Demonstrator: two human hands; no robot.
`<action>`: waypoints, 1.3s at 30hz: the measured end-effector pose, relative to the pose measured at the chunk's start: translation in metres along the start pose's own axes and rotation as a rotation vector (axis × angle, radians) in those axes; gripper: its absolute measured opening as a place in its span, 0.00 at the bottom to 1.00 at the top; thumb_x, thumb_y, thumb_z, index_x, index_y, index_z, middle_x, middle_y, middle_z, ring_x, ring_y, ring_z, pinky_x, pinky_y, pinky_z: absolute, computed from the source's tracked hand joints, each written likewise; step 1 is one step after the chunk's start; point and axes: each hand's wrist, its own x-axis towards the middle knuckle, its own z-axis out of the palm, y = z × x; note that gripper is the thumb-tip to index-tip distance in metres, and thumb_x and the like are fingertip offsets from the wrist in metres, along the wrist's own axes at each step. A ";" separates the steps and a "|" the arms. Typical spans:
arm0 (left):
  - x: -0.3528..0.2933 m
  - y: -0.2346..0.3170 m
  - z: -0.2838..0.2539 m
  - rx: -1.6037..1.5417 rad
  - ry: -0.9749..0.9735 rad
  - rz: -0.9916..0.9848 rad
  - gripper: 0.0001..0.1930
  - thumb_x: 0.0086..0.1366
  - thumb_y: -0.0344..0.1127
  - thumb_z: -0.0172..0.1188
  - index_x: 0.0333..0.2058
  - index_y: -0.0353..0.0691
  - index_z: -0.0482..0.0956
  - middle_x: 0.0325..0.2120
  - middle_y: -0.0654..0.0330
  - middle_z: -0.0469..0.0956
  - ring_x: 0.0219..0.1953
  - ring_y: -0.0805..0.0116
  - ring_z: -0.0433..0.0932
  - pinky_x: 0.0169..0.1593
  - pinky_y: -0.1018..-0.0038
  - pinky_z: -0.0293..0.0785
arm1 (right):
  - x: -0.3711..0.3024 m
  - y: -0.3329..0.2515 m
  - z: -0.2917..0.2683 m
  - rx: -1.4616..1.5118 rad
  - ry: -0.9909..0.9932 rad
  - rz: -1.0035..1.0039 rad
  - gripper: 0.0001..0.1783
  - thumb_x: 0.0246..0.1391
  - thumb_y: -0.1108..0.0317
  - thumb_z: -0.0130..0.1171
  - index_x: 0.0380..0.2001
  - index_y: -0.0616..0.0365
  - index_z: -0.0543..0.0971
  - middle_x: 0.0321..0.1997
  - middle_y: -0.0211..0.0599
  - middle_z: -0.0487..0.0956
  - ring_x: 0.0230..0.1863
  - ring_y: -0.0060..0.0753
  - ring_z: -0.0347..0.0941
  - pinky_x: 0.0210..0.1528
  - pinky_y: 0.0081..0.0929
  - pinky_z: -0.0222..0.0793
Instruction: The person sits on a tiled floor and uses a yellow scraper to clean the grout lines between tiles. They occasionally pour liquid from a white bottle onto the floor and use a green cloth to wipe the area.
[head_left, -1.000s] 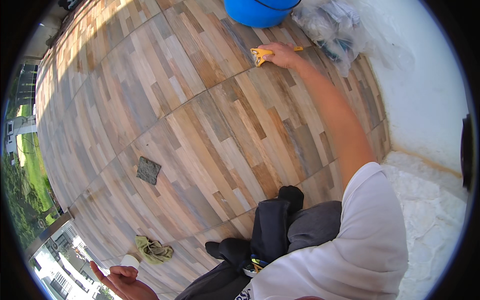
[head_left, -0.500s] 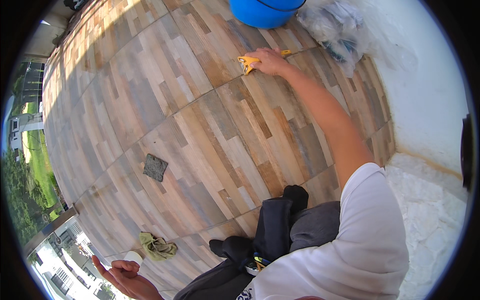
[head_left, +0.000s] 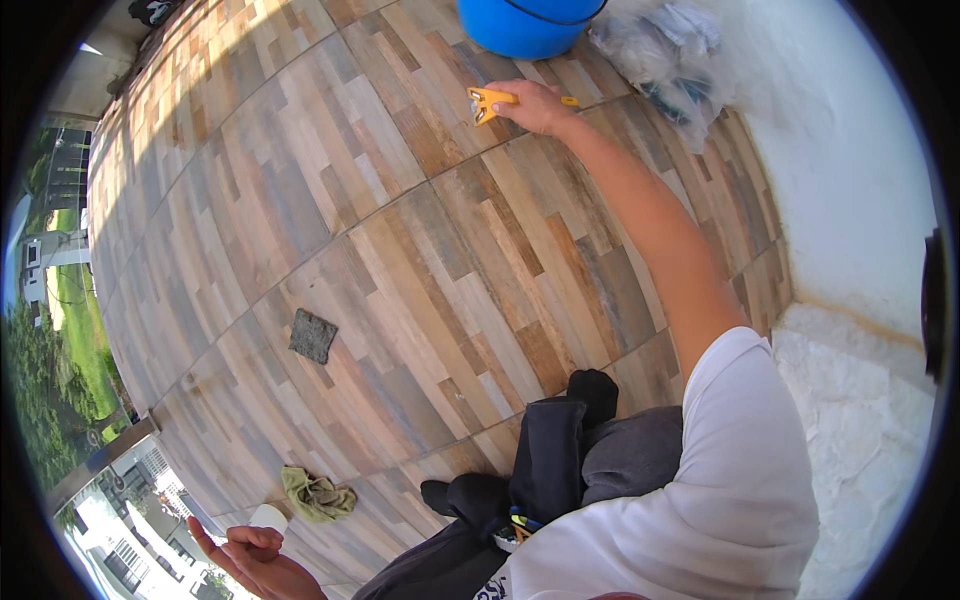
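Observation:
My right hand [head_left: 533,107] reaches far forward over the tiled floor [head_left: 400,290], closed round the handle of a yellow scraper [head_left: 482,104]. The scraper's wide head points left, and the handle's end sticks out on the other side of the hand. At the lower left is my left hand [head_left: 262,565], holding nothing, one finger stretched out and the others partly bent. Just beyond it stands a small white cylindrical thing [head_left: 268,517], partly hidden by the fingers. Beside that lies a crumpled olive-green cloth [head_left: 318,494]. A dark grey scouring pad [head_left: 313,336] rests on the floor farther ahead.
A blue bucket [head_left: 525,30] with a dark handle stands at the far edge, with a clear plastic bag [head_left: 675,70] of things to its right. The white wall [head_left: 850,170] bounds the right side. A low ledge [head_left: 100,463] runs along the lower left.
My right hand has moved slightly left and farther away with the scraper. The scraper's head has shifted the same way. My left hand has hardly moved.

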 end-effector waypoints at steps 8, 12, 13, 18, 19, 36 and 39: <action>0.003 0.001 -0.007 -0.028 -0.010 -0.036 0.26 0.61 0.35 0.41 0.56 0.30 0.51 0.15 0.60 0.68 0.16 0.73 0.62 0.24 0.80 0.61 | -0.040 0.131 -0.065 -0.290 0.049 0.361 0.22 0.49 0.53 0.53 0.50 0.35 0.70 0.51 0.28 0.71 0.54 0.35 0.63 0.54 0.46 0.47; 0.002 -0.001 -0.001 0.019 -0.031 -0.027 0.26 0.62 0.36 0.40 0.58 0.33 0.49 0.16 0.62 0.66 0.18 0.75 0.62 0.25 0.81 0.60 | -0.035 0.143 -0.061 -0.274 0.095 0.262 0.21 0.50 0.53 0.52 0.50 0.35 0.70 0.50 0.30 0.72 0.54 0.35 0.63 0.55 0.44 0.47; 0.000 -0.005 0.000 0.014 -0.044 -0.002 0.25 0.64 0.38 0.38 0.58 0.35 0.49 0.17 0.64 0.63 0.18 0.78 0.60 0.26 0.83 0.58 | -0.031 0.143 -0.060 -0.273 0.084 0.243 0.21 0.50 0.53 0.52 0.50 0.35 0.70 0.50 0.30 0.72 0.54 0.35 0.63 0.55 0.43 0.47; 0.001 -0.005 0.004 0.071 -0.065 -0.010 0.25 0.64 0.38 0.38 0.58 0.35 0.49 0.18 0.64 0.63 0.19 0.77 0.60 0.27 0.83 0.58 | -0.018 0.144 -0.062 -0.280 0.003 0.201 0.21 0.51 0.54 0.52 0.50 0.35 0.70 0.50 0.32 0.71 0.53 0.36 0.63 0.56 0.44 0.46; 0.003 -0.003 0.007 0.085 -0.055 -0.036 0.27 0.63 0.36 0.39 0.58 0.33 0.48 0.17 0.62 0.66 0.18 0.75 0.63 0.25 0.82 0.60 | -0.016 0.142 -0.058 -0.293 0.012 0.168 0.21 0.51 0.54 0.52 0.50 0.35 0.70 0.50 0.32 0.71 0.53 0.36 0.63 0.56 0.43 0.46; 0.002 -0.003 0.027 0.147 -0.081 0.032 0.25 0.65 0.38 0.36 0.59 0.37 0.49 0.17 0.67 0.60 0.20 0.80 0.57 0.28 0.84 0.55 | -0.004 0.111 -0.051 -0.328 -0.060 0.084 0.21 0.50 0.54 0.53 0.49 0.35 0.71 0.51 0.32 0.70 0.55 0.36 0.61 0.56 0.44 0.45; 0.000 -0.002 0.024 0.086 -0.066 0.019 0.25 0.65 0.38 0.36 0.59 0.37 0.49 0.17 0.67 0.60 0.20 0.80 0.57 0.28 0.85 0.55 | -0.002 0.112 -0.059 -0.320 -0.103 0.121 0.21 0.50 0.56 0.53 0.50 0.36 0.71 0.51 0.32 0.70 0.55 0.37 0.60 0.56 0.44 0.44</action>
